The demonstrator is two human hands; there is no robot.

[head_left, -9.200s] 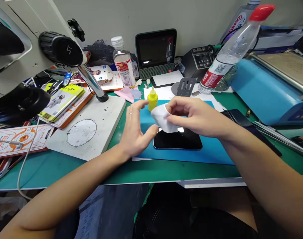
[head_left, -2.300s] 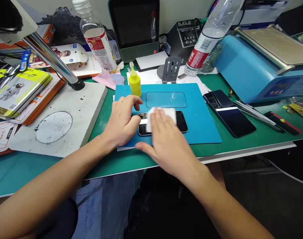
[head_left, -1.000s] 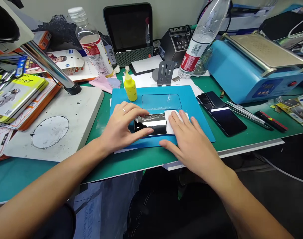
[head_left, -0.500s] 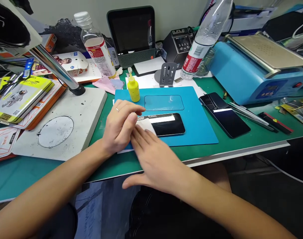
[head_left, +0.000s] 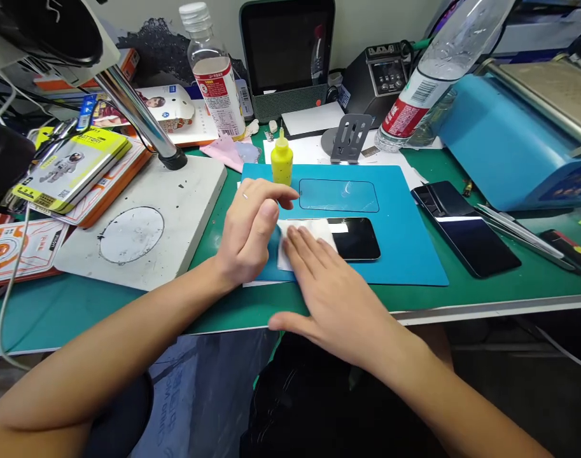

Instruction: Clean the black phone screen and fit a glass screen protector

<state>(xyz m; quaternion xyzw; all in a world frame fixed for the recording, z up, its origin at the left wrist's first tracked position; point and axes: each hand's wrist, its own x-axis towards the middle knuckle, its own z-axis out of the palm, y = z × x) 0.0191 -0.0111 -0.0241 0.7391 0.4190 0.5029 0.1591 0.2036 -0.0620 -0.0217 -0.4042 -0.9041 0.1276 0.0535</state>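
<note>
A black phone (head_left: 359, 238) lies screen up on a blue mat (head_left: 409, 254). Over its left part is a folded white wipe (head_left: 283, 254), pressed down by the flat, stretched fingers of my right hand (head_left: 338, 296); the thumb points off to the left. My left hand (head_left: 249, 232) hovers at the phone's left end, fingers loosely bent, thumb apart from them, with nothing seen in it. Just behind the phone lies a clear glass screen protector with a dark outline (head_left: 338, 196). A yellow dropper bottle (head_left: 282, 162) stands at the mat's back left.
A second dark phone (head_left: 476, 235), tweezers (head_left: 529, 235) and a blue heating machine (head_left: 500, 146) are at right. Behind stand a grey phone stand (head_left: 351, 138) and two plastic bottles, one (head_left: 218, 95) at left. The lamp base (head_left: 185, 203) and stacked boxes (head_left: 70, 168) fill the left.
The camera view has swung left, so the bench appears shifted right. My right hand has slid a little rightward along the phone with the wipe, and a gap now shows between my hands.
</note>
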